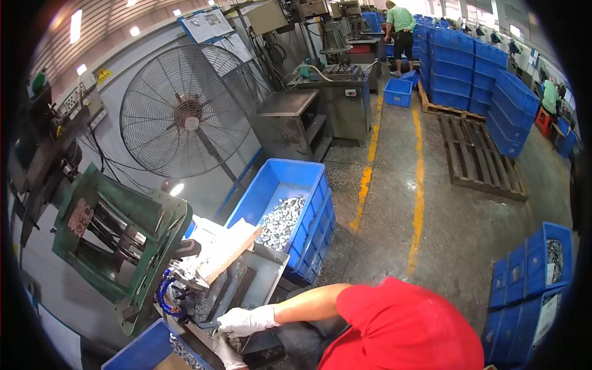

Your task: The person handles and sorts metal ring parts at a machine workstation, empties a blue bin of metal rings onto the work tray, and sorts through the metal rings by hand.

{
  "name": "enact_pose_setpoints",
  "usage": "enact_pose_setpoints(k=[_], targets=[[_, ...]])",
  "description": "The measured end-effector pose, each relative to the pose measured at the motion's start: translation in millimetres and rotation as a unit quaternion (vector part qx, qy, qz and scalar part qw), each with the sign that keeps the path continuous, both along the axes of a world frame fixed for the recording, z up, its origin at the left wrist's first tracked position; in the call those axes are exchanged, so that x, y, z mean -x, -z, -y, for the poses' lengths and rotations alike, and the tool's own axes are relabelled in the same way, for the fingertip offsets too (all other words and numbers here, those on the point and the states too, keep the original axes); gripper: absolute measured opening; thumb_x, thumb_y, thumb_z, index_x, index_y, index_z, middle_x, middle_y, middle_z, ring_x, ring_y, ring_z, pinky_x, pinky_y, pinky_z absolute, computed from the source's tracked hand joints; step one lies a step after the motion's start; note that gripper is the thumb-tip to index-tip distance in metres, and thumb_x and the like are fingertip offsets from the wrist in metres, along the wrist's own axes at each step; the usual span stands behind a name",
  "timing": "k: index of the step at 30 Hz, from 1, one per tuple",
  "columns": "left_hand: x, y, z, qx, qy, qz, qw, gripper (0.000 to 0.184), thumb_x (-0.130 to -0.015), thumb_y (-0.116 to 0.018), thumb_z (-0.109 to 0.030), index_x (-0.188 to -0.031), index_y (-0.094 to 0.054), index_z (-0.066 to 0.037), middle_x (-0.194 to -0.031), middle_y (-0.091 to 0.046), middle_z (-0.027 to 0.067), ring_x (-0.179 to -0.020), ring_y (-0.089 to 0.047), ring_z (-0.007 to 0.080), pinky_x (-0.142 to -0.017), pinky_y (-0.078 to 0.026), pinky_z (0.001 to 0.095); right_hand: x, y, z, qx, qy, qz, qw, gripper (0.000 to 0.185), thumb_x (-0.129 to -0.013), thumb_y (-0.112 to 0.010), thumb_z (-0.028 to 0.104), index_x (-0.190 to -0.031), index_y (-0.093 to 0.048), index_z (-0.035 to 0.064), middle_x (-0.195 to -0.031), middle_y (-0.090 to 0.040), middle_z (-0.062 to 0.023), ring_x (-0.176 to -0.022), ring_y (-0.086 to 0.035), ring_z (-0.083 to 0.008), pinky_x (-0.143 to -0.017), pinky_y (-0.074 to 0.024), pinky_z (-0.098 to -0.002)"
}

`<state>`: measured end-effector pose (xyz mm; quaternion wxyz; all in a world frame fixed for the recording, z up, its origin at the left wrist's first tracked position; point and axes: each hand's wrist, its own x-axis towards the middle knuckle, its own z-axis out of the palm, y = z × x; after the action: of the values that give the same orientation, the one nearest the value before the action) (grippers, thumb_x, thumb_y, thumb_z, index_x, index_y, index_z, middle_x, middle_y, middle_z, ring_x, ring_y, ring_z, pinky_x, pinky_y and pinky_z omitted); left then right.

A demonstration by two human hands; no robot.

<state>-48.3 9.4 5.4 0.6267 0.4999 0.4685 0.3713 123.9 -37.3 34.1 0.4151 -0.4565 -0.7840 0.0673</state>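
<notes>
My right hand [246,321], in a white glove, reaches from the red sleeve to the front of a green machine [126,243]. Its fingers are closed at a small dark piece beside the machine's work area; what they hold is too small to make out. Just below is my left hand [229,353], also gloved, with its fingers bent in close to the right fingertips. Whatever lies between those fingers is hidden. A blue segmented hose [164,295] curves by the work area, next to a grey metal tray [266,275].
A blue bin [306,225] of small metal parts stands beyond the tray; another blue bin [140,346] with parts is below the machine. A large fan [187,114] stands behind. Stacked blue crates [450,68], a pallet [481,157] and a person [401,28] are farther off.
</notes>
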Motion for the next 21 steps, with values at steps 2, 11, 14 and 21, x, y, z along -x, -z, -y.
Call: enact_pose_setpoints(k=[2,11,14,21], targets=[[8.0,8.6,-4.5,-0.015,0.028,0.032,0.999,0.018,-0.1,-0.059,-0.025,-0.101,-0.061,-0.007,-0.073,-0.063,0.004,-0.047,-0.052,0.0103,-0.038,-0.035,0.0229,2.6,11.2,-0.6,-0.019,0.026,-0.002,0.999,0.02,-0.077,-0.073,0.024,-0.086,-0.066,0.0073,-0.078,-0.063,-0.0117,-0.079,-0.066,-0.0343,-0.069,-0.0541,-0.0443],[10.9,18.4,-15.8,-0.04,0.099,0.034,0.994,0.019,-0.101,-0.061,-0.023,-0.106,-0.061,-0.005,-0.082,-0.066,0.0068,-0.054,-0.057,0.0127,-0.045,-0.045,0.0241,-21.5,8.8,7.5,0.072,0.032,-0.071,0.994,0.024,-0.086,-0.069,0.028,-0.091,-0.063,0.0048,-0.077,-0.065,-0.0145,-0.074,-0.066,-0.0357,-0.065,-0.0532,-0.0448],[-2.7,-2.7,1.0,-0.094,0.056,-0.081,0.991,0.018,-0.102,-0.057,-0.019,-0.105,-0.065,-0.003,-0.09,-0.069,0.0057,-0.066,-0.062,0.0119,-0.055,-0.048,0.023,-35.0,-9.1,3.7,0.181,0.045,-0.293,0.938,0.027,-0.097,-0.063,0.031,-0.098,-0.063,0.0038,-0.075,-0.065,-0.0122,-0.069,-0.067,-0.0251,-0.063,-0.0536,-0.0388],[-27.9,-1.7,10.8,-0.354,0.148,-0.42,0.823,0.037,-0.084,-0.068,-0.027,-0.116,-0.065,-0.009,-0.108,-0.069,0.0199,-0.103,-0.065,0.039,-0.09,-0.051,0.0473,-84.5,-72.8,-45.1,0.166,0.12,-0.404,0.891,0.036,-0.097,-0.063,0.027,-0.124,-0.064,0.0037,-0.095,-0.073,-0.0105,-0.083,-0.069,-0.0124,-0.076,-0.0557,-0.0314]])
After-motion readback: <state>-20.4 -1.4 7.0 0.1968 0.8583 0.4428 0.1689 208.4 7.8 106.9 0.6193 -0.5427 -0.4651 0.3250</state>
